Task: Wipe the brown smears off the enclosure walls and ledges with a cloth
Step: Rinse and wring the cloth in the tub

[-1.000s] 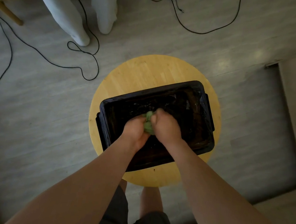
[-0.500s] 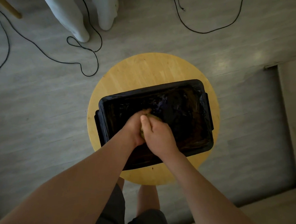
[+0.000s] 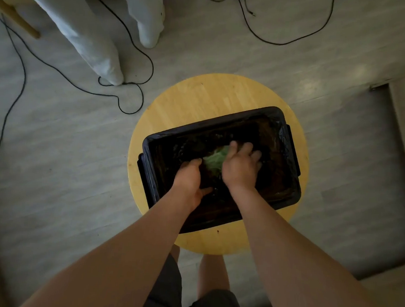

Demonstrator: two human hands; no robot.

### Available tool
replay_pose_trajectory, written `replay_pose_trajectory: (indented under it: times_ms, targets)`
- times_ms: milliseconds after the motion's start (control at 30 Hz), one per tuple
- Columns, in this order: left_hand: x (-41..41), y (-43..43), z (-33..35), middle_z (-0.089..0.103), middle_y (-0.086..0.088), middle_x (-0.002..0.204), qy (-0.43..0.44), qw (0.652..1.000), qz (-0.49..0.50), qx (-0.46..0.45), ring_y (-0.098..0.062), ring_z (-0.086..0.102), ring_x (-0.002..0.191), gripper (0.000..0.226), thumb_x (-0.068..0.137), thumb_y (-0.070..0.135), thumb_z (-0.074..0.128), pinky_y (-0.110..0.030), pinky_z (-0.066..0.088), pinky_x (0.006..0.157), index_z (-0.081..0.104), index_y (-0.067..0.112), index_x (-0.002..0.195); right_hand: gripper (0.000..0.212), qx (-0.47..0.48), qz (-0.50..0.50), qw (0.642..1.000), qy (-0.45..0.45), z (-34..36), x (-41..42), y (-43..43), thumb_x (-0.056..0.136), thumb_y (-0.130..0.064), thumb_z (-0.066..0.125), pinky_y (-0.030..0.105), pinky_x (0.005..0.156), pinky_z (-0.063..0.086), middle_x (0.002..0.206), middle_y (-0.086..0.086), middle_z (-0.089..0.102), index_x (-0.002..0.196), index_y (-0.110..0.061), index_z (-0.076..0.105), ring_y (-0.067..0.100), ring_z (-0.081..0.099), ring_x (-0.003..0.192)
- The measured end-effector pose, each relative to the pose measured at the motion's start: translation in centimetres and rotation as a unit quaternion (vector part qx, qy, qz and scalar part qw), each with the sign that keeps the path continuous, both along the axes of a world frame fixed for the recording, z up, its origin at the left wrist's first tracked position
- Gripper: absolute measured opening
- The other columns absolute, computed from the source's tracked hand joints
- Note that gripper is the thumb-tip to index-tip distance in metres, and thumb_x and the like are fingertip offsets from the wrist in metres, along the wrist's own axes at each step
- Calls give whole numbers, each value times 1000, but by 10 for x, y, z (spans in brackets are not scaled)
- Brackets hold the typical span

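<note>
A black plastic enclosure (image 3: 290, 157) sits on a round wooden stool (image 3: 200, 100), its inside dark and smeared. Both my hands are down inside it. A green cloth (image 3: 214, 160) lies opened between them on the enclosure floor. My right hand (image 3: 240, 166) lies over the cloth's right part with its fingers spread, pressing it down. My left hand (image 3: 189, 178) is at the cloth's left edge, its fingertips curled onto that edge and its thumb sticking out toward me. Much of the cloth is hidden under my right hand.
Black cables (image 3: 130, 107) loop over the grey floor to the left and behind the stool. A person's legs in light trousers (image 3: 96, 50) stand at the back left. A low step or ledge (image 3: 404, 134) runs along the right. My own legs are below the stool.
The cloth was a tight wad gripped between both hands; now it is spread out. My right hand has opened and shifted right over it, and my left hand has moved slightly left.
</note>
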State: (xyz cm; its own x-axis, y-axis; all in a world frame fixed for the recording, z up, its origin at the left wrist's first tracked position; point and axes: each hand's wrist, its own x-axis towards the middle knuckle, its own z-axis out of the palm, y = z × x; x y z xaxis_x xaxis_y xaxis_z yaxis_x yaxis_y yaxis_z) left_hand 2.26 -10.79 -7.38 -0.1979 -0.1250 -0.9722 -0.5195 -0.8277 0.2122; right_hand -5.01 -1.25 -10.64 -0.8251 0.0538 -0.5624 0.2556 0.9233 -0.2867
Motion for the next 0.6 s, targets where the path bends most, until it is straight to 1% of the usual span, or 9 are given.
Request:
replay_pose_trajectory:
  times_ms: [67,100,167,233,300,367,467,533,600]
  targets:
    - [0,2,-3,63,-8,136,-3,999,5,38,-33,60,123,39,104,39,51,-61,52,100,56,25,141,43,-20,41,992,-117,3,12,-5,110,-45,29,43,81,49,131,22,49,135,-11,38,41,57,108]
    - [-1,3,-1,65,-9,133,-4,998,15,53,-33,61,121,38,105,41,50,-59,53,99,58,24,138,37,-37,69,987,-138,8,16,-6,110,-40,32,42,78,51,122,20,57,130,-11,41,38,61,100]
    - [-4,2,1,73,-12,119,1,997,35,71,-33,66,113,37,107,43,49,-51,57,91,65,18,128,27,-98,107,982,-123,24,23,-6,107,-36,37,44,72,55,96,12,64,112,-14,51,31,64,82]
    - [-7,-4,4,78,-12,97,16,996,25,89,-29,72,96,39,106,44,51,-42,57,81,73,12,109,26,-162,134,973,-95,47,31,-4,105,-34,41,36,57,48,74,4,60,90,-19,54,20,59,65]
    - [-6,-11,1,71,-7,73,36,994,4,107,-21,72,69,38,105,40,53,-33,56,67,71,13,85,35,-215,146,964,-55,68,41,-5,105,-34,45,26,47,36,60,-1,54,74,-19,53,14,52,52]
    - [-6,-14,-2,63,-4,68,42,993,-15,111,-17,66,58,36,105,31,51,-26,54,55,65,14,77,42,-229,163,960,-3,74,48,-7,104,-35,45,24,45,32,53,-2,48,66,-19,49,14,48,47]
    - [-7,-10,3,64,-8,76,48,994,-35,87,-19,67,63,33,105,17,46,-29,57,60,66,10,80,40,-195,191,960,57,55,45,-5,99,-34,39,34,46,40,54,-3,47,63,-19,46,18,49,48]
    - [-6,-2,3,75,-13,92,64,996,-37,58,-25,74,85,31,106,14,45,-37,60,77,73,4,97,39,-135,231,960,88,37,32,-1,100,-36,33,38,51,47,65,1,54,74,-15,53,26,57,57]
    - [-5,4,3,76,-16,110,73,996,-43,33,-29,72,106,32,107,10,41,-42,58,93,72,3,115,39,-52,240,966,74,22,16,6,106,-36,33,37,56,46,81,8,62,93,-12,60,32,65,73]
